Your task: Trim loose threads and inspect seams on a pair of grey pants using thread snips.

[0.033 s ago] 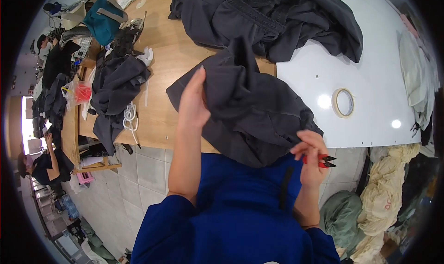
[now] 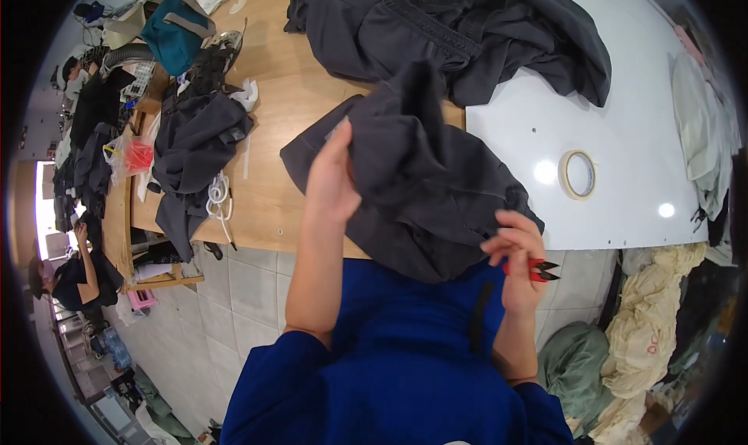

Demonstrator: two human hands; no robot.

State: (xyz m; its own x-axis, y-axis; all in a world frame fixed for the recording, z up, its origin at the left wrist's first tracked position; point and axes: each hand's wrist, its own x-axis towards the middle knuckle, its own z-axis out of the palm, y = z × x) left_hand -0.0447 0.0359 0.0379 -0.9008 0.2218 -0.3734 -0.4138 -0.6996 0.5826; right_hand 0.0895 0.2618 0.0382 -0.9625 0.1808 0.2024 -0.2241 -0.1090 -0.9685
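The dark garment (image 2: 428, 211) hides most of the left grip's (image 2: 335, 181) fingers, and its raised fold is blurred. The right grip (image 2: 520, 264) covers part of the red snips (image 2: 540, 274). The upper edge cuts off the dark cloth pile (image 2: 467, 28); what the far-left person (image 2: 75, 275) handles is too small to tell.

The central garment (image 2: 436, 211) is overhanging the near edge of the wooden tabletop (image 2: 269, 192). At 12 o'clock, an elastic-waist garment (image 2: 460, 36) is spanning tabletop and adjoining panel (image 2: 510, 133). At 3, a masking-tape roll (image 2: 566, 178) is resting on that panel. The right hand (image 2: 518, 248), at 4, is holding thread snips (image 2: 539, 266); the left hand (image 2: 335, 181), at 9, is touching the central garment. Farther toward 9, a cord (image 2: 220, 203) is lying beside a piled garment (image 2: 199, 149).
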